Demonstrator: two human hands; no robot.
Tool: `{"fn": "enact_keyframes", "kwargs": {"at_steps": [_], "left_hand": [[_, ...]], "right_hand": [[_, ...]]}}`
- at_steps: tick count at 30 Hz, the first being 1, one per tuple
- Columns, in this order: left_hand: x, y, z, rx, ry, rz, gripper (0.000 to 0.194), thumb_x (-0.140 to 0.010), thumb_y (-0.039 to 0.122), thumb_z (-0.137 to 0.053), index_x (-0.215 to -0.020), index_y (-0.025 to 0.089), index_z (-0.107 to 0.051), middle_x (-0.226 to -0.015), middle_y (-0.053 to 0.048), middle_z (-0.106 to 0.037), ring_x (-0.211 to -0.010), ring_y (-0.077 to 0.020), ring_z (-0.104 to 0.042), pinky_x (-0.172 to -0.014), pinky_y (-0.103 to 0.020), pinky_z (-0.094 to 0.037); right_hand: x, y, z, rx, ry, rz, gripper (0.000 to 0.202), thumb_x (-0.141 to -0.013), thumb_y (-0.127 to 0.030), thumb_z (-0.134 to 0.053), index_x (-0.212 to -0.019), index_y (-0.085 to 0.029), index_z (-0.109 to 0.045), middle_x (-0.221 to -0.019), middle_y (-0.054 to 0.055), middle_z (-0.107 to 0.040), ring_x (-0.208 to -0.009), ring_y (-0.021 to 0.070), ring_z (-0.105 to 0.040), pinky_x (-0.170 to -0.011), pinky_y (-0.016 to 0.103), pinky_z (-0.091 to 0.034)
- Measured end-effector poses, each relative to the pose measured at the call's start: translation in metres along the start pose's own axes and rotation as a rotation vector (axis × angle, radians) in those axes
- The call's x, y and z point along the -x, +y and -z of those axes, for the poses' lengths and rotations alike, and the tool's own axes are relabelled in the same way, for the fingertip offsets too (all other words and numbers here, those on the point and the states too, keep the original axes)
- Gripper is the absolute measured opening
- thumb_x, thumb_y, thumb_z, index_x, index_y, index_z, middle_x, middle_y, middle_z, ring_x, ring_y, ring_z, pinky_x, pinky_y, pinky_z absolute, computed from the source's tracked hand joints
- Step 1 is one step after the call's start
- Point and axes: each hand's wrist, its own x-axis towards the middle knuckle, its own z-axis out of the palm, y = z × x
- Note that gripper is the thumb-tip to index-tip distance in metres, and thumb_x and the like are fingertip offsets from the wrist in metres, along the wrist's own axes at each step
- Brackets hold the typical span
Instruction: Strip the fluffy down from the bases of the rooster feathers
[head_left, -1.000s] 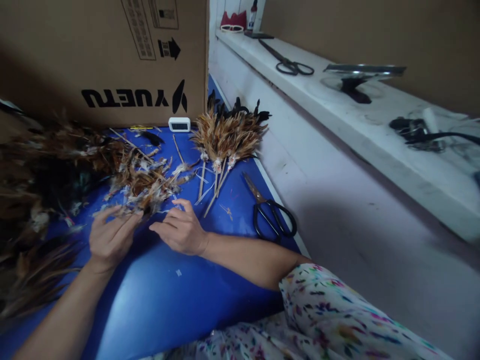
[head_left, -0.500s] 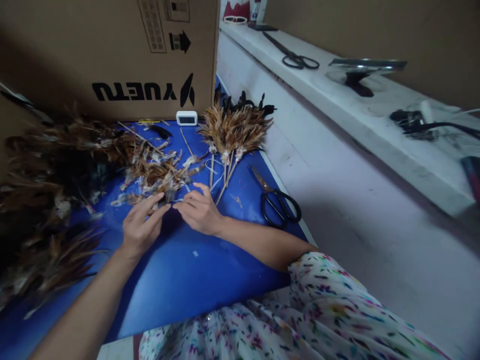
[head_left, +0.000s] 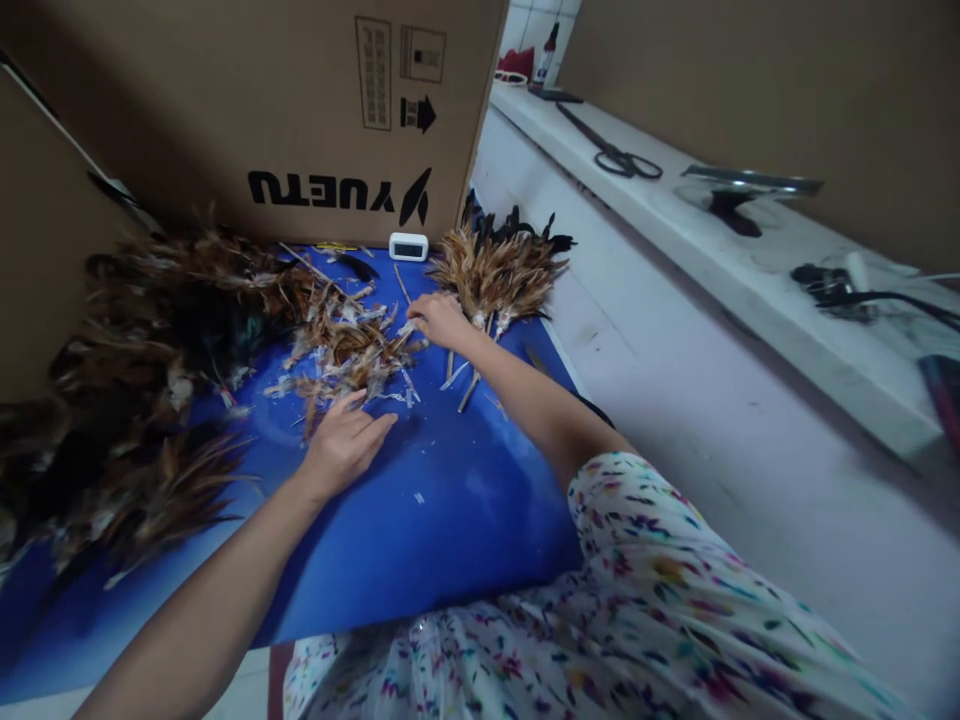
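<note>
My left hand (head_left: 345,442) rests low over the blue table (head_left: 450,540), thumb and fingers apart with nothing between them, at the near edge of a pile of brown feather scraps (head_left: 349,345). Farther off, my right hand (head_left: 440,322) reaches to the pile's right end. Its fingers are bent together and point down; what they hold, if anything, cannot be made out. Just beyond that hand lie feather bunches on thin sticks (head_left: 502,270), brown with black tips. My right forearm covers most of the black-handled scissors (head_left: 534,358).
Large heaps of brown and black feathers (head_left: 150,350) fill the left side. A cardboard box (head_left: 300,110) stands behind, with a small white digital display (head_left: 409,247) before it. On the white ledge (head_left: 675,220) at right lie more scissors (head_left: 626,160) and cables (head_left: 832,285).
My right hand has moved away from the left one, forward and to the right, over the scissors' near part with its forearm. My left hand has spread its fingers. The view has shifted.
</note>
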Motion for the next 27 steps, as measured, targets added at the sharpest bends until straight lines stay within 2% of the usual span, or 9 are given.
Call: {"fn": "enact_keyframes", "kwargs": {"at_steps": [3,6,10,14,17,22,24,27], "left_hand": [[-0.001,0.001,0.001,0.005,-0.007,-0.003,0.026,-0.089,0.007,-0.057,-0.112,0.018,-0.063,-0.073,0.000,-0.070,-0.063,-0.0109,-0.065,-0.102,-0.046,-0.052],[-0.001,0.002,0.001,0.010,-0.015,0.006,0.021,-0.090,0.009,-0.056,-0.107,0.018,-0.064,-0.072,-0.001,-0.070,-0.062,-0.0112,-0.065,-0.100,-0.044,-0.054],[-0.001,0.002,-0.001,0.008,-0.015,0.004,0.018,-0.091,0.010,-0.056,-0.105,0.017,-0.065,-0.069,0.000,-0.069,-0.061,-0.0112,-0.064,-0.097,-0.042,-0.056],[-0.001,0.002,-0.002,0.011,-0.011,0.002,0.018,-0.090,0.009,-0.056,-0.105,0.016,-0.064,-0.070,0.000,-0.069,-0.061,-0.0112,-0.063,-0.097,-0.043,-0.056],[-0.002,0.002,-0.002,0.000,-0.017,-0.003,0.017,-0.090,0.009,-0.056,-0.104,0.015,-0.065,-0.069,-0.001,-0.069,-0.060,-0.0114,-0.063,-0.099,-0.044,-0.055],[-0.002,0.002,-0.002,-0.033,0.015,0.036,0.017,-0.091,0.009,-0.056,-0.102,0.016,-0.066,-0.069,0.000,-0.069,-0.061,-0.0113,-0.063,-0.102,-0.045,-0.053],[-0.002,0.002,-0.002,-0.060,0.051,0.084,0.017,-0.090,0.009,-0.057,-0.102,0.016,-0.066,-0.070,0.000,-0.069,-0.062,-0.0123,-0.063,-0.102,-0.046,-0.053],[-0.001,0.003,-0.001,-0.085,0.094,0.167,0.019,-0.090,0.011,-0.057,-0.105,0.017,-0.068,-0.072,-0.001,-0.071,-0.061,-0.0135,-0.064,-0.102,-0.046,-0.052]], "right_hand": [[-0.018,0.004,-0.008,0.076,-0.107,0.073,0.030,-0.094,-0.017,-0.048,-0.117,-0.017,-0.068,-0.127,0.011,-0.065,-0.119,0.0285,-0.055,-0.091,0.039,-0.037],[-0.027,0.006,-0.010,0.088,-0.161,0.113,0.026,-0.089,-0.015,-0.055,-0.110,-0.017,-0.070,-0.124,0.012,-0.066,-0.119,0.0291,-0.054,-0.090,0.038,-0.037],[-0.030,0.005,-0.010,0.097,-0.206,0.134,0.022,-0.088,-0.013,-0.052,-0.099,-0.014,-0.071,-0.119,0.015,-0.067,-0.116,0.0293,-0.054,-0.087,0.038,-0.036],[-0.029,0.003,-0.013,0.074,-0.214,0.121,0.023,-0.089,-0.012,-0.048,-0.097,-0.010,-0.070,-0.119,0.020,-0.066,-0.113,0.0305,-0.054,-0.085,0.038,-0.037],[-0.027,0.003,-0.012,0.021,-0.179,0.092,0.022,-0.089,-0.013,-0.048,-0.096,-0.009,-0.069,-0.116,0.020,-0.067,-0.107,0.0281,-0.057,-0.084,0.035,-0.038],[-0.022,0.003,0.003,-0.118,-0.049,0.056,0.022,-0.091,-0.015,-0.044,-0.100,-0.010,-0.063,-0.107,0.013,-0.069,-0.095,0.0179,-0.061,-0.082,0.027,-0.041],[-0.016,0.000,0.009,-0.276,0.026,0.043,0.019,-0.091,-0.018,-0.044,-0.100,-0.011,-0.059,-0.098,0.009,-0.069,-0.088,0.0157,-0.062,-0.080,0.026,-0.043],[0.000,-0.010,0.013,-0.692,0.108,0.065,0.009,-0.088,-0.020,-0.048,-0.092,-0.014,-0.054,-0.082,0.003,-0.065,-0.076,0.0141,-0.063,-0.074,0.026,-0.045]]}}
